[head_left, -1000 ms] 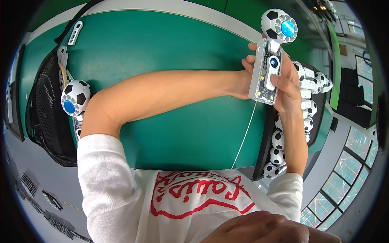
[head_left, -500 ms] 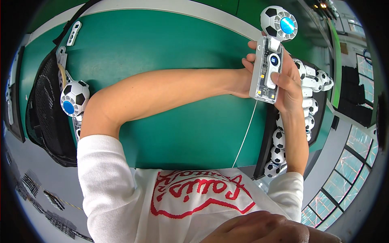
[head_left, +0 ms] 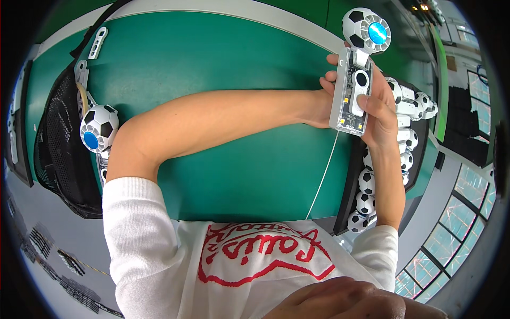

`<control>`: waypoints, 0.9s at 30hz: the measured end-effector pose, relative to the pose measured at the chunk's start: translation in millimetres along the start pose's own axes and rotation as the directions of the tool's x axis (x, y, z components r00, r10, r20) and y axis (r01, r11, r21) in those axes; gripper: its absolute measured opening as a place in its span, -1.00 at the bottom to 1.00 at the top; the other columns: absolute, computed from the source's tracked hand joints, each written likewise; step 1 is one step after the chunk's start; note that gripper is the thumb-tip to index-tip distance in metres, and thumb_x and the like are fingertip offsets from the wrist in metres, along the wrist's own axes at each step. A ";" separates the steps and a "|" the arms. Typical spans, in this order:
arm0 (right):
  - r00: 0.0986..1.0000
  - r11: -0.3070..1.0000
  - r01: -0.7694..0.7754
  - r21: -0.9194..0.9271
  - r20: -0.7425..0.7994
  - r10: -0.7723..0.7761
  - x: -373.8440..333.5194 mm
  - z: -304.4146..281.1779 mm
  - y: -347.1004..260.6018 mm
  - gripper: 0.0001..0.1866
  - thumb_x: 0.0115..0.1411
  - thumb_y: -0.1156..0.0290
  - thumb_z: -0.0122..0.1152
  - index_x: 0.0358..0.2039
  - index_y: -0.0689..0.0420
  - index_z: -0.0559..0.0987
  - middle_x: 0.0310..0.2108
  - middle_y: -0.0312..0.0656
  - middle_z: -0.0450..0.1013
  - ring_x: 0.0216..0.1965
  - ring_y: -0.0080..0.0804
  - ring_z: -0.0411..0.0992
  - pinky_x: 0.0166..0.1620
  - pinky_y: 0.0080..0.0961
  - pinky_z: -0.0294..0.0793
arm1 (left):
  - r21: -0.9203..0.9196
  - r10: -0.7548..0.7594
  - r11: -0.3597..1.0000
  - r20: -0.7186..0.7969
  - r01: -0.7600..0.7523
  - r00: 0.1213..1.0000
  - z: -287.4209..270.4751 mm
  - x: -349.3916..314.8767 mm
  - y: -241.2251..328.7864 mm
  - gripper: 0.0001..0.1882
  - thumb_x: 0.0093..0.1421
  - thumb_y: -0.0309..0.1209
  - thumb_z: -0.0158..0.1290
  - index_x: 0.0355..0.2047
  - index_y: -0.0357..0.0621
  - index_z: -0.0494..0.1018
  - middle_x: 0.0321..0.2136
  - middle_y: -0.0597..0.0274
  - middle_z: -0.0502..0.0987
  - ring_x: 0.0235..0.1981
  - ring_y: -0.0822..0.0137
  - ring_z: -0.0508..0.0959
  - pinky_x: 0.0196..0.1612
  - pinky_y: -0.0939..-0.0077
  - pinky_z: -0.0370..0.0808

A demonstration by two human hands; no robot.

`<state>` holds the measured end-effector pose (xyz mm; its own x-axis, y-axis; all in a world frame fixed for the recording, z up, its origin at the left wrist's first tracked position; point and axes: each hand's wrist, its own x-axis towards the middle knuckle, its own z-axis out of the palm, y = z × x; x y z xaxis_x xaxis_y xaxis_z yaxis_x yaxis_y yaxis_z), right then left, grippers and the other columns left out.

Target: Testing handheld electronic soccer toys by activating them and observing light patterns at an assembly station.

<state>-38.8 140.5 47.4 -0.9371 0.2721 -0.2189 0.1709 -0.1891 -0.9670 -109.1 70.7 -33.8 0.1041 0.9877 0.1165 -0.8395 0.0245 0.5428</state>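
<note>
A handheld fan (head_left: 351,109) with a football-patterned head is raised over the right side of the green table (head_left: 239,181). Its body is clear and shows a circuit board; the head's centre disc is shiny blue. My right hand (head_left: 383,119) is wrapped round the body, thumb on the white button panel. Fingertips show past the body's left edge. My left forearm reaches across from the left, and my left hand (head_left: 322,109) goes in behind the fan, where its fingers are mostly hidden.
At the right, a black tray (head_left: 348,191) holds several similar football fans (head_left: 366,181). A black mesh bag (head_left: 56,143) stands at the left beside another football fan (head_left: 99,127). A small white plastic piece (head_left: 98,42) lies at the far left. A thin white line (head_left: 322,175) runs toward the near edge.
The small round display on the fan's body was lit with digits and is now dark. Both hands and the fan have shifted only very slightly.
</note>
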 end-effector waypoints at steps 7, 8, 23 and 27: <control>1.000 1.000 -0.004 0.000 0.002 0.004 0.3 0.7 0.1 -0.03 -0.09 0.30 0.27 0.27 0.43 0.05 0.08 0.19 0.30 -0.01 -0.19 0.47 0.14 -0.24 0.49 | 0.118 -0.071 0.991 0.037 0.066 0.997 -1.4 -2.9 2.6 -0.73 0.34 -0.32 -0.11 -0.02 -0.17 0.34 -0.07 0.21 0.45 -0.06 0.45 0.50 -0.04 0.53 0.53; 1.000 1.000 -0.007 0.001 0.006 0.007 0.5 1.3 0.2 -0.04 -0.09 0.30 0.27 0.27 0.43 0.05 0.07 0.19 0.30 -0.02 -0.18 0.47 0.14 -0.25 0.49 | 0.124 -0.073 0.990 0.023 0.070 0.997 -1.5 -3.4 2.6 -0.73 0.35 -0.32 -0.12 -0.02 -0.16 0.33 -0.07 0.22 0.45 -0.06 0.45 0.51 -0.05 0.54 0.54; 0.988 0.996 -0.085 0.022 -0.131 0.087 -5.0 -9.9 -12.9 -0.35 0.04 0.32 0.13 0.11 0.40 0.28 -0.02 0.09 0.42 -0.11 -0.22 0.52 -0.02 -0.35 0.56 | 0.004 -0.023 1.000 0.060 0.023 0.998 -10.9 8.5 -7.5 -0.80 0.34 -0.27 -0.07 -0.29 -0.12 0.43 -0.42 0.27 0.52 -0.40 0.51 0.53 -0.43 0.54 0.47; 0.947 0.988 0.152 -0.019 -0.282 -0.151 -24.1 -76.8 -29.9 -0.44 0.18 0.32 0.05 0.10 0.45 0.28 -0.03 0.07 0.43 0.00 -0.24 0.45 0.17 -0.35 0.38 | -0.061 -0.229 0.972 -0.003 0.229 0.973 -6.8 12.3 -9.5 -0.70 0.39 -0.23 -0.18 -0.32 -0.17 0.43 -0.48 0.23 0.47 -0.46 0.38 0.44 -0.35 0.49 0.39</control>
<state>2.1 212.0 71.5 -0.8278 0.5524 -0.0980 0.0322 -0.1276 -0.9913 -103.4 83.7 -43.2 0.2922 0.9563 -0.0137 -0.8245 0.2592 0.5030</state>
